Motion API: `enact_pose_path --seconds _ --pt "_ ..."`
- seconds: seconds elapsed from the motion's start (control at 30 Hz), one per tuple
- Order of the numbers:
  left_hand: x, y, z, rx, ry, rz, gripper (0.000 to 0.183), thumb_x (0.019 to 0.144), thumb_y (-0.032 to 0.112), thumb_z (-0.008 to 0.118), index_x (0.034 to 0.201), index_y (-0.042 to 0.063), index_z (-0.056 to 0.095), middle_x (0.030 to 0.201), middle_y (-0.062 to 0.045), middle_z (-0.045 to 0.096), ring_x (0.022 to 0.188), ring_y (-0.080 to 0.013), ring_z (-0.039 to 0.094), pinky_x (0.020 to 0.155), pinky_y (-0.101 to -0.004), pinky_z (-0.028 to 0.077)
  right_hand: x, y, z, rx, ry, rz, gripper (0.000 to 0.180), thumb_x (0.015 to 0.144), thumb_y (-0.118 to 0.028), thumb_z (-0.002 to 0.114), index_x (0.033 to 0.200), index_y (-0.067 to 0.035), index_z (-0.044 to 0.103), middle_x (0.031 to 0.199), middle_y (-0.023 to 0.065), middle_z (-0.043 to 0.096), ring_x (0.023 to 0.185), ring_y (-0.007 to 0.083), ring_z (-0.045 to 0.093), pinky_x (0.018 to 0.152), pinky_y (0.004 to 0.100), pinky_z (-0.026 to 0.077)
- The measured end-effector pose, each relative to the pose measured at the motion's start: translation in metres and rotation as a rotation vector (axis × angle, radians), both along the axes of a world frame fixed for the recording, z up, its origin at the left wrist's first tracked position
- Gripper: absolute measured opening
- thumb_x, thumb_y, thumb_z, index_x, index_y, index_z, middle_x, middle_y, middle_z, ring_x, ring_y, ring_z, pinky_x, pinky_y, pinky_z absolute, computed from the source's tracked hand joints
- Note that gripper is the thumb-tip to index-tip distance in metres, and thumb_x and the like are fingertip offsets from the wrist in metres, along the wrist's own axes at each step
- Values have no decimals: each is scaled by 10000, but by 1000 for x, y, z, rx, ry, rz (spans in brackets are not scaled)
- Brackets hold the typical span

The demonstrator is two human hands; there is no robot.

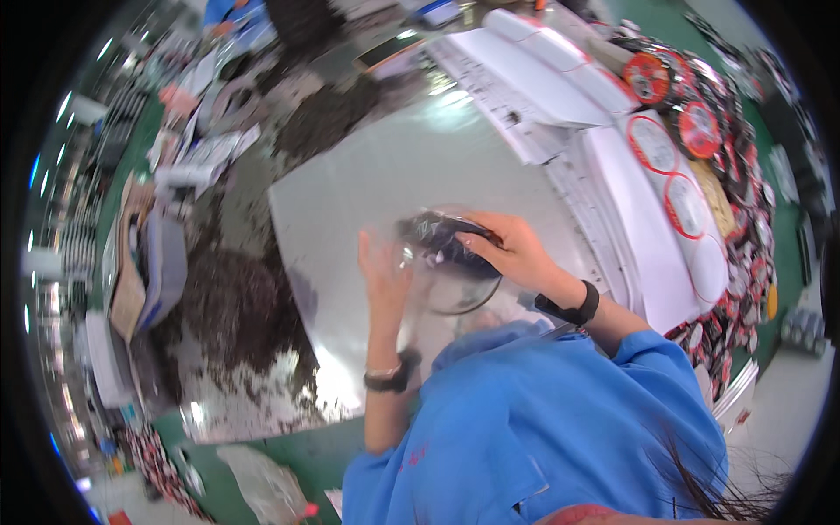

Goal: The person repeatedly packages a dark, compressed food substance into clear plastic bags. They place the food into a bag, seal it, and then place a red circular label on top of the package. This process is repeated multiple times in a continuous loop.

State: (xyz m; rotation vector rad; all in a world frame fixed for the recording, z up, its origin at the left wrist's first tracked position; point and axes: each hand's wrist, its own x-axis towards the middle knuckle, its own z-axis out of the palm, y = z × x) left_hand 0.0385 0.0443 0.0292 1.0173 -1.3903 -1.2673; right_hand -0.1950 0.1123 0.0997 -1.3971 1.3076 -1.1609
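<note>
My right hand [515, 252] grips a dark bundle [449, 243] with a shiny surface like clear plastic film. Its thumb lies across the near top of the bundle. Just left of the bundle, my left hand [386, 272] is raised with its fingers apart, blurred by motion; whether a fingertip touches the film cannot be made out. Both hands are above a smooth, pale reflective sheet [367, 177] on the table. A thin dark curved line [469, 307] shows below the bundle.
Loose dark material [230, 308] covers the table's left side. White paper sheets [617, 197] lie right, beside a heap of round red-and-black packages [735, 164]. A grey-blue bin [163, 269] stands left, a phone-like device [390, 54] lies beyond, and another person's sleeve [246, 26] shows at the top.
</note>
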Motion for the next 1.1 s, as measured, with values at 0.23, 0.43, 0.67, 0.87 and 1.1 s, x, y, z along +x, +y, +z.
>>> enact_pose_path --seconds 0.23,0.43,0.67,0.87,1.1 --pt "-5 -3 41 188 108 -187 357 877 2 740 1167 53 539 1090 -10 613 1002 -103 584 946 -268 471 -238 -86 -44 29 561 -760 574 952 -441 715 1303 4 623 1136 183 698 1073 250 661 957 381 527" --pt "0 -8 43 268 193 -90 315 894 8 725 1143 62 541 1060 17 600 950 -74 550 891 -230 442 -437 -84 -55 423 1194 -976 1084 729 -747 749 1307 149 556 1286 300 597 1238 436 543 1063 481 421" --pt "2 -14 38 293 150 -45 308 918 26 710 1174 49 540 1093 1 616 983 -92 559 929 -254 438 -443 -81 -59 468 985 -749 941 766 -670 760 1365 33 575 1387 281 566 1336 366 511 1073 431 420" --pt "12 -18 23 372 291 -5 378 988 123 681 1319 10 537 1196 -60 630 1072 -160 609 977 -323 472 -379 -67 -36 140 153 -371 401 952 -283 701 1256 -22 671 1118 88 753 1032 237 719 915 338 544" --pt "10 -17 22 460 294 22 306 1002 124 670 1263 16 551 1187 -68 637 1064 -157 615 961 -325 487 -401 -76 -102 -277 1562 -589 322 886 -121 658 1206 -96 694 1298 32 661 1212 224 623 905 372 573"
